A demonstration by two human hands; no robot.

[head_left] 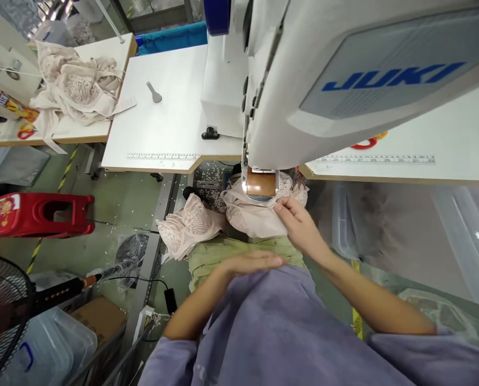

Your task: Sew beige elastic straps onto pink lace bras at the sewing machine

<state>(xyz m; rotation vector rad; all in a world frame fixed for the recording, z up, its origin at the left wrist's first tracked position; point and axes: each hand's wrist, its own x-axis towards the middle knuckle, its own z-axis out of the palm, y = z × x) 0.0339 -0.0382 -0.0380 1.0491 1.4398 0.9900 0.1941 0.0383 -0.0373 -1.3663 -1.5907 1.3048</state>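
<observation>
A beige lace bra (255, 220) lies under the head of the white JUKI sewing machine (287, 128), draped over the lap side. At its right edge my right hand (299, 222) pinches the fabric between thumb and fingers. My left hand (253, 262) is held flat near my waist, fingers stretched out, with nothing seen in it. It is just in front of the green cloth (211, 254) over my lap. Another patterned bra cup (193, 225) hangs to the left, partly over that cloth. The needle area is hidden behind a brown, metal-rimmed part (261, 184).
A pile of beige bras (82, 88) lies on the neighbouring table. A grey tool (154, 92) stands on the white tabletop (162, 118). Red-handled scissors (366, 143) lie at right. A red stool (40, 214) and a fan (6, 311) stand at left.
</observation>
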